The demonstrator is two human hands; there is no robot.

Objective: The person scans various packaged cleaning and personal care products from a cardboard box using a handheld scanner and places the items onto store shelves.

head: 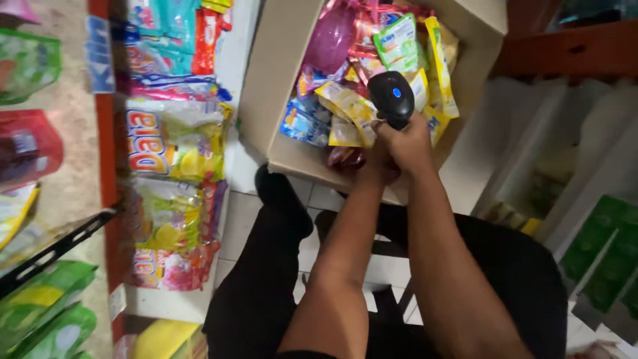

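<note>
- Forearms nearest the lens, both reaching forward over dark-trousered knees.
- Right hand wraps the grip of a black barcode scanner — its head tips down over the sachets so it can face them.
- Left hand sits tucked against the right; its grip cannot be told.
- Yellow sachets fill the open cardboard box, beside shelved detergent pouches.

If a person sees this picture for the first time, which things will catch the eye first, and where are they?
At the top centre, the right hand grips a black handheld scanner with a blue button, held over an open cardboard box full of bright sachets. The left hand is close beside it, at the box's near edge. Along the left side, colourful pouches fill a red-edged shelf.
</note>
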